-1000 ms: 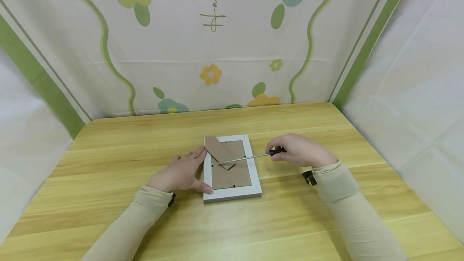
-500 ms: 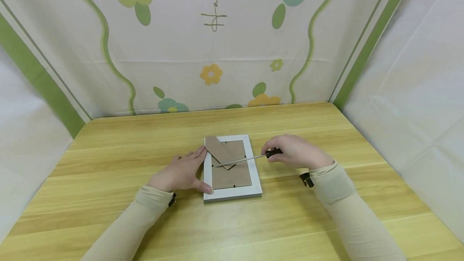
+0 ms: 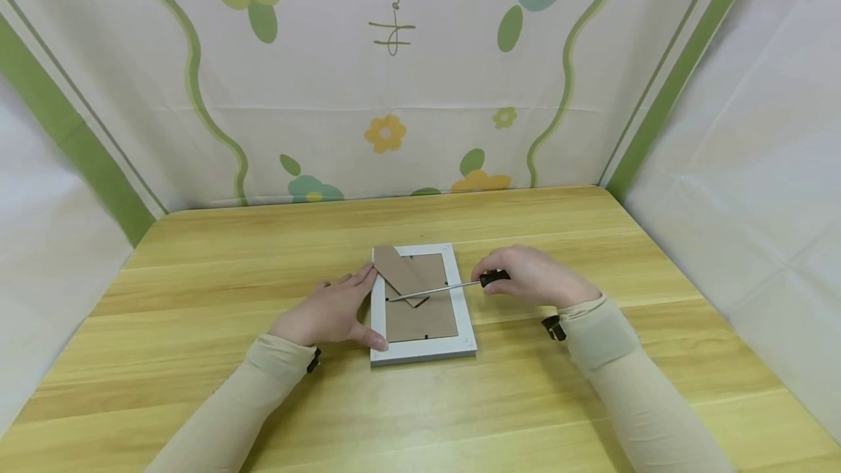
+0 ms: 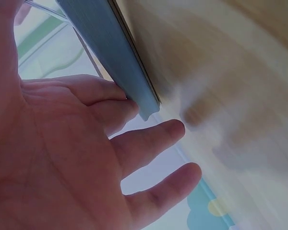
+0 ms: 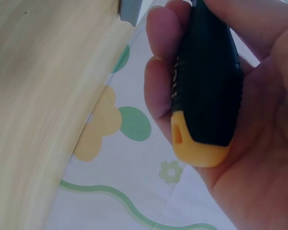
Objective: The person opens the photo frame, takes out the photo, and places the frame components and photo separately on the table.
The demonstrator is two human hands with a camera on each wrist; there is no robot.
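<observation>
A white picture frame (image 3: 464, 318) lies back up on the table, its brown backing board (image 3: 420, 323) held by small black tabs (image 3: 426, 336). A brown stand leg (image 3: 396, 272) slants across the board's upper left. My left hand (image 3: 328, 314) rests along the frame's left side, fingers spread and thumb on the lower left corner; the left wrist view shows fingertips against the frame's edge (image 4: 110, 48). My right hand (image 3: 535, 276) grips a screwdriver (image 5: 206, 86) by its black and yellow handle. The metal shaft crosses the board, its tip at the left tab (image 3: 388, 300).
The wooden table (image 3: 263, 254) extends around the frame on all sides. Behind it hangs a white cloth (image 3: 315, 79) printed with flowers and green bands, and a pale cloth (image 3: 742, 188) borders the right side.
My right hand has shifted slightly left, carrying the screwdriver tip down and left to the frame's left tab. The left hand and the picture frame stay in place.
</observation>
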